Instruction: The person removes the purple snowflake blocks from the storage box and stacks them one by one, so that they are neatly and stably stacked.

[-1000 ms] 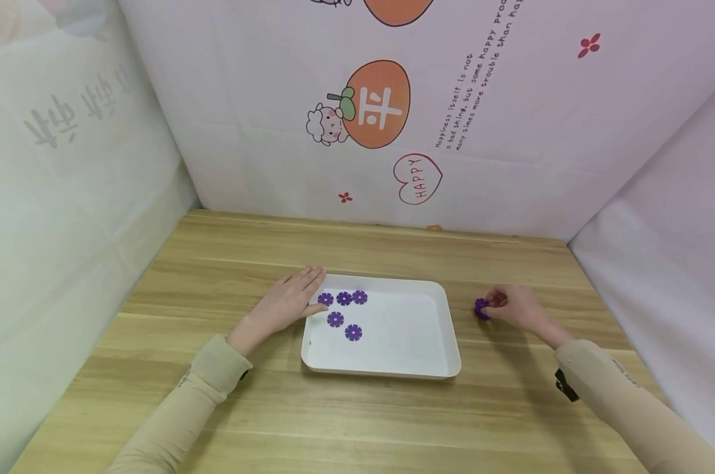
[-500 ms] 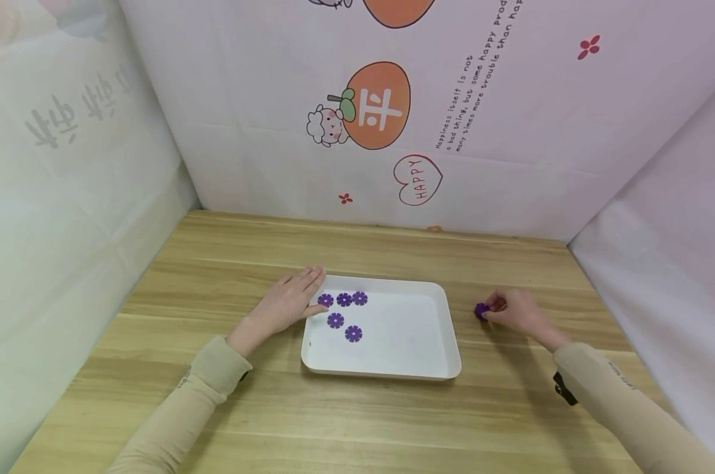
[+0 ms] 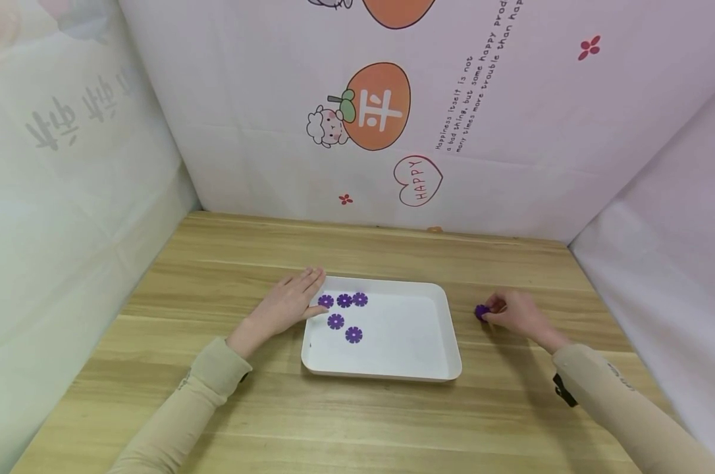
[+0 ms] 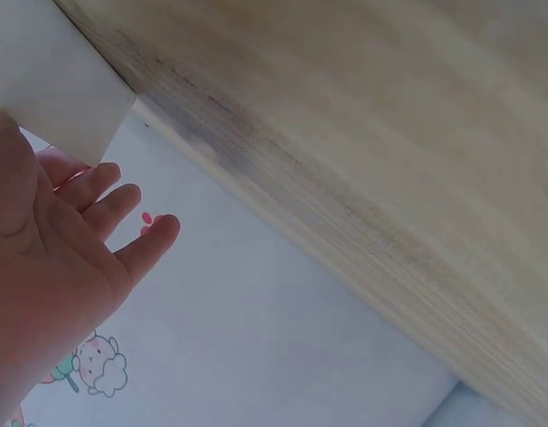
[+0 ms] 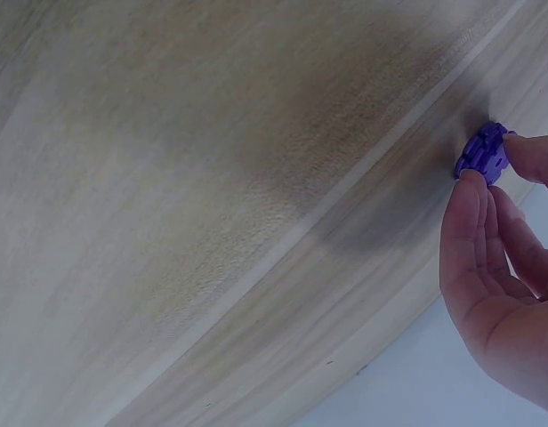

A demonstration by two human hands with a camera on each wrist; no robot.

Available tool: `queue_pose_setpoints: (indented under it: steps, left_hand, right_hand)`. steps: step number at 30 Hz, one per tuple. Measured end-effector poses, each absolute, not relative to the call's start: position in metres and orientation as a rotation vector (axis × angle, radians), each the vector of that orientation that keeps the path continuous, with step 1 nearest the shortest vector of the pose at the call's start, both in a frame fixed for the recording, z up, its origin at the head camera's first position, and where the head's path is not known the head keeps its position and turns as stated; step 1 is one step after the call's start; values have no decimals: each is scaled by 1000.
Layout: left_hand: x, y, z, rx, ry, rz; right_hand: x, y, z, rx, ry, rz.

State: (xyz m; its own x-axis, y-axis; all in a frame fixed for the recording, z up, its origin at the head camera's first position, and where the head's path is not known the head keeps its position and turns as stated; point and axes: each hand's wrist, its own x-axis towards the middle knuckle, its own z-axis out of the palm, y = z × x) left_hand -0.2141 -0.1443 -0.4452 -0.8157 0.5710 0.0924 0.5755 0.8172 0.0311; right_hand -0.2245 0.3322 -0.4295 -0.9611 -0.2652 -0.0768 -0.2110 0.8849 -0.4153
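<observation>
Head view: on a wooden tabletop, a white tray; touching its left rim, left hand with straight, slightly spread fingers; beyond the right rim, right hand with fingers clamped on a purple stack; inside the tray, five purple discs

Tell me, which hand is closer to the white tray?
Left. The left hand is touching the white tray at its far left corner, while the right hand is out past the tray's right side, not touching it.
</observation>
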Motion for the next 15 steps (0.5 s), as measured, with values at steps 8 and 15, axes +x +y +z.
queue_pose_setpoints:
  steps: [8,15]
  left_hand:
    - [-215,-144,-446,-924,-2903,-103]
    - [-216,-144,-448,-921,-2904,-86]
  right_hand:
    - [-223,332,-428,-360,2914,-609]
    - [-221,330,-426,-365,2920,-590]
